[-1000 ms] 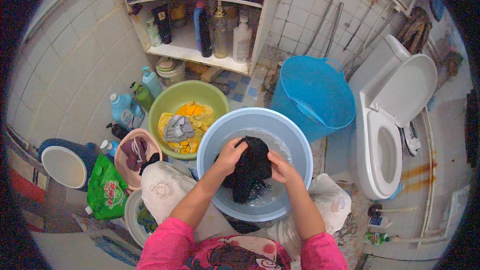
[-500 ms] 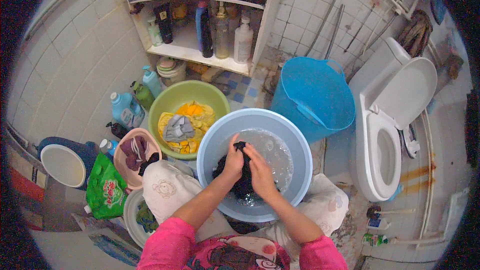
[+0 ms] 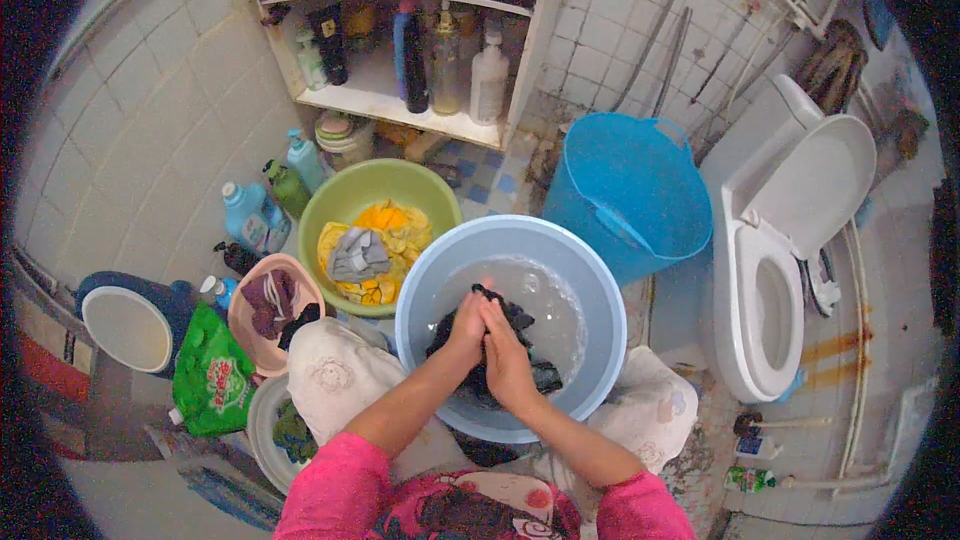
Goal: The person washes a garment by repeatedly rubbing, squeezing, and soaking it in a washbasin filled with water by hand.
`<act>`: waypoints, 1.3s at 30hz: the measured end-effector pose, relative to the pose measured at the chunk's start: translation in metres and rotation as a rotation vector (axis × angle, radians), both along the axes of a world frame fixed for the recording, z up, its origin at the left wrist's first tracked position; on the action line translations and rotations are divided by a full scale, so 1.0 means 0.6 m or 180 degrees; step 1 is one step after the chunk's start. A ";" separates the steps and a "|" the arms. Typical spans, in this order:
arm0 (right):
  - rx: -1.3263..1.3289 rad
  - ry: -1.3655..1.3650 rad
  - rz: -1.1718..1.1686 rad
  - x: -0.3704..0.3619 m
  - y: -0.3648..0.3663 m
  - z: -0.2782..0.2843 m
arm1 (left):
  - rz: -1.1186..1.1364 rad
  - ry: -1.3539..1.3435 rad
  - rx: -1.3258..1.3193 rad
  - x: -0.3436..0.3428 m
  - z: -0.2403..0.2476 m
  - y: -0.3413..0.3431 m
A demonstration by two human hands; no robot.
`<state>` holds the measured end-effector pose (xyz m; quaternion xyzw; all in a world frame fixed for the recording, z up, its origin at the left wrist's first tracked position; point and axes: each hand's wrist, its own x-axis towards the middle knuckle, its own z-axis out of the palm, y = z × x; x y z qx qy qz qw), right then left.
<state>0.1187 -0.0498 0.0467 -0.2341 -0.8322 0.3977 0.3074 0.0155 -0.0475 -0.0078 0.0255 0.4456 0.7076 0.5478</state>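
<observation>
A pale blue basin [image 3: 590,280] of soapy water stands in front of me. A black garment [image 3: 520,318] lies bunched in it, partly under water. My left hand [image 3: 462,332] and my right hand [image 3: 506,358] are pressed together over the garment, both gripping it low in the basin. My pink sleeves enter from the lower edge.
A green basin [image 3: 340,190] holds yellow and grey clothes. A small pink basin [image 3: 262,280] has dark cloth. A blue bucket [image 3: 630,190], a white toilet [image 3: 780,280], a green detergent bag [image 3: 210,380], several bottles and a shelf [image 3: 400,100] surround me.
My hands were apart, holding the black garment up and spread; they have come together and pushed it down into the water.
</observation>
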 end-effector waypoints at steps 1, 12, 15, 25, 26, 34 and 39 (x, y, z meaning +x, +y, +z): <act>0.0004 -0.0006 -0.0018 0.002 0.013 -0.008 | -0.0018 -0.0006 0.0004 0.013 0.007 -0.001; -0.0180 -0.0450 -0.0134 0.000 0.024 0.004 | -0.0049 -0.0268 0.0004 -0.008 0.013 -0.007; 0.0088 -0.0206 -0.0199 0.001 0.025 -0.013 | 0.0007 -0.0197 -0.0370 0.006 0.040 -0.005; -0.1458 -0.0094 -0.1596 0.035 0.156 -0.048 | -0.1103 0.2600 -0.0084 0.003 0.089 -0.015; -0.1519 0.0076 -0.1517 0.037 0.164 -0.049 | -0.1107 0.2601 -0.0083 -0.001 0.093 -0.015; -0.2142 0.0851 -0.0236 0.042 0.145 -0.032 | -0.0279 0.0110 0.0086 -0.027 0.090 0.002; -0.2570 -0.0032 -0.0183 0.035 0.139 0.005 | -0.0495 0.0268 -0.0094 -0.025 0.080 -0.004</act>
